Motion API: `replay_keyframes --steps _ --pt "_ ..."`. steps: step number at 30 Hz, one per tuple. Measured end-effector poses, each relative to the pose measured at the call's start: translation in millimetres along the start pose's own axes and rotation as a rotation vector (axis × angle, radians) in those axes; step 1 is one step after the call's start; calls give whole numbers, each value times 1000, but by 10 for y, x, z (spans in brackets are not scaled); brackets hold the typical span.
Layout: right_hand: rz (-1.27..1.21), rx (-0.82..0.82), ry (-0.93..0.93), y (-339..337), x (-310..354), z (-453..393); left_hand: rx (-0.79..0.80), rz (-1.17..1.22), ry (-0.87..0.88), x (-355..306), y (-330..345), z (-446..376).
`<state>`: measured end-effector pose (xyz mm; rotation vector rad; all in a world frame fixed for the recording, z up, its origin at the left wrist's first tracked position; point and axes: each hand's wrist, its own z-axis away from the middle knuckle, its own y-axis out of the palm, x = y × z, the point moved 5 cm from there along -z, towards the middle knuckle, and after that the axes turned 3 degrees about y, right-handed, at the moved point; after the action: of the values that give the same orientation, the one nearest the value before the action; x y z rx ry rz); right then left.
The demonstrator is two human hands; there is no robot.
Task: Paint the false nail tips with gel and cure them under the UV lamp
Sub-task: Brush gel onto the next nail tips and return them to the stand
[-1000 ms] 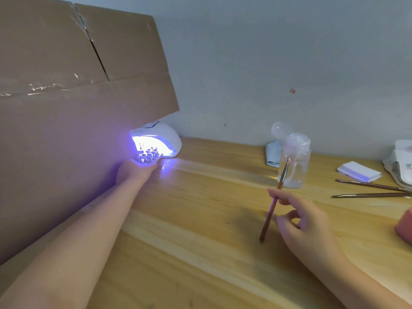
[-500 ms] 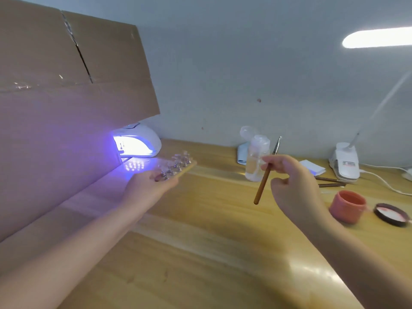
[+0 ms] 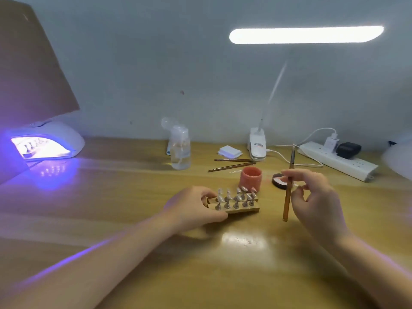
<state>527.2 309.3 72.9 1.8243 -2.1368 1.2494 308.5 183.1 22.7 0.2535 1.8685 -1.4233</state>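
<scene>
Since the earlier frame, the wooden holder (image 3: 234, 206) with its rows of false nail tips (image 3: 236, 197) has been carried away from the UV lamp (image 3: 48, 141) and brought to the middle of the wooden table (image 3: 133, 197), just in front of the pink gel pot (image 3: 250, 178). Its near-left end is gripped by the left hand (image 3: 191, 208), thumb along the front edge and fingers curled behind. A brush (image 3: 288, 186) is pinched nearly upright between the thumb and fingertips of the right hand (image 3: 316, 197), just right of the pot. The lamp is seen lit violet well to the pot's left, with a second holder of tips inside. Behind the pot lie two spare brushes (image 3: 234, 163), a clear pump bottle (image 3: 180, 150), a white pad stack (image 3: 229, 150) and a desk light (image 3: 257, 143); a dark lid (image 3: 278, 180) lies just to its right, and a power strip (image 3: 338, 161) farther right.
</scene>
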Motion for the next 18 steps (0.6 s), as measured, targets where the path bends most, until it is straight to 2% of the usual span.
replay_keyframes --steps 5,11,12,14,16,18 --pt "-63 -18 49 -67 -173 59 74 -185 15 -283 211 -190" --pt "-245 57 171 -24 -218 79 70 -207 33 -312 258 -138" --pt "-286 70 183 -6 -199 87 44 -209 42 -309 246 -102" --pt "-344 104 196 35 -128 114 -105 -208 102 -343 177 -8" --pt "-379 137 186 84 -52 156 -304 -167 259 -448 100 117" --pt "-418 181 176 141 9 205 -384 -111 457 -607 88 242"
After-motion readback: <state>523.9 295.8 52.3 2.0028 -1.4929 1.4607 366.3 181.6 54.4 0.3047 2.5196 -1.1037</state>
